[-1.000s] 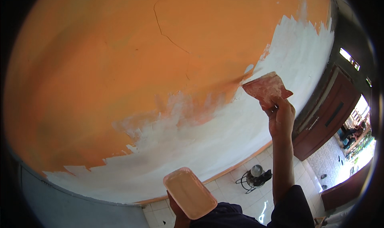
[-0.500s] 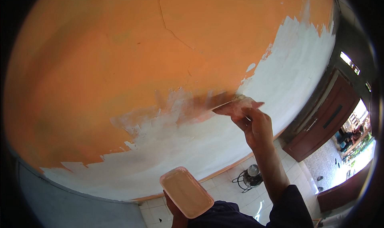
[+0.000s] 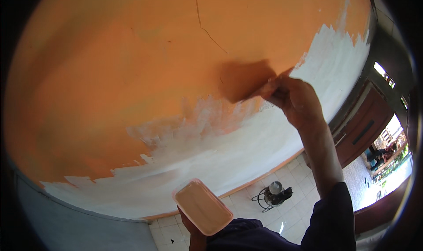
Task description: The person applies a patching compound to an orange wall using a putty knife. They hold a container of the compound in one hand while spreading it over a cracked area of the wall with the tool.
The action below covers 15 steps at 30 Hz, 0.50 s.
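Note:
My right hand is raised at the wall, fingers pinching a thin flat putty scraper that shows nearly edge-on. Its dark shadow falls on the orange part of the wall, just above the ragged border with the white coating. Whether the blade touches the wall I cannot tell. Low down, my left hand grips a pale orange rectangular plastic tub from its left side; most of those fingers are hidden behind it.
A small black-legged stand with a clear container on top is on the tiled floor by the wall. At right, a brown door stands open to a bright outdoor area, where a person sits. A grey wall adjoins at lower left.
My right hand has lifted the scraper up the wall, from the smeared white patch onto the orange part. My left hand still holds the tub in about the same place.

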{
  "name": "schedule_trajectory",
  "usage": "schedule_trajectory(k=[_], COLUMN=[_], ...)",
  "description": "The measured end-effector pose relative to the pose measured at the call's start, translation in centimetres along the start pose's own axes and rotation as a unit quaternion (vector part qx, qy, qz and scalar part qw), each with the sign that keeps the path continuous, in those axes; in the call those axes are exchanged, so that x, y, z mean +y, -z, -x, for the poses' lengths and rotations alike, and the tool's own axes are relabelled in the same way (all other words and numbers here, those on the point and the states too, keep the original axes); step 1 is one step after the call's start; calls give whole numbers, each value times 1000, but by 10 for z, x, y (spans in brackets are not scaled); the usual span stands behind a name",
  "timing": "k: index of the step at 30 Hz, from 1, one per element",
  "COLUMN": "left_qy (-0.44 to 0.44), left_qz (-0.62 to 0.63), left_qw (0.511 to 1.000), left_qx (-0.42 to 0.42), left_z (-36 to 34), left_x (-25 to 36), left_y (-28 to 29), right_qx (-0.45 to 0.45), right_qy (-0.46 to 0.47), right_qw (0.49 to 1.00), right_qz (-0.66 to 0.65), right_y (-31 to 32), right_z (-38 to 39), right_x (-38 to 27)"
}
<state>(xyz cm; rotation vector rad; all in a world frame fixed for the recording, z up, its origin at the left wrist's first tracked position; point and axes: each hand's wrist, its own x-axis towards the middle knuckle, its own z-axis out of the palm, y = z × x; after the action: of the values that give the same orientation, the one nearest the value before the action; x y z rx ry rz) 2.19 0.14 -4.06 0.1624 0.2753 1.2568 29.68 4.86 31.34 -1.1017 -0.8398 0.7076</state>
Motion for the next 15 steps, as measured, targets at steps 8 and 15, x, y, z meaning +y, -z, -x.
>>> schedule_trajectory(k=[8,15], left_qy=[26,11], left_qz=[0,-17], left_qw=[1000,999], left_qx=[18,37], left_z=[-1,10], left_x=[-3,1], left_y=[3,8], right_qx=[-58,136], right_qy=[98,1], right_qw=[992,986], right_qz=[46,-95], right_y=[-2,51], right_z=[11,65], right_x=[-42,41])
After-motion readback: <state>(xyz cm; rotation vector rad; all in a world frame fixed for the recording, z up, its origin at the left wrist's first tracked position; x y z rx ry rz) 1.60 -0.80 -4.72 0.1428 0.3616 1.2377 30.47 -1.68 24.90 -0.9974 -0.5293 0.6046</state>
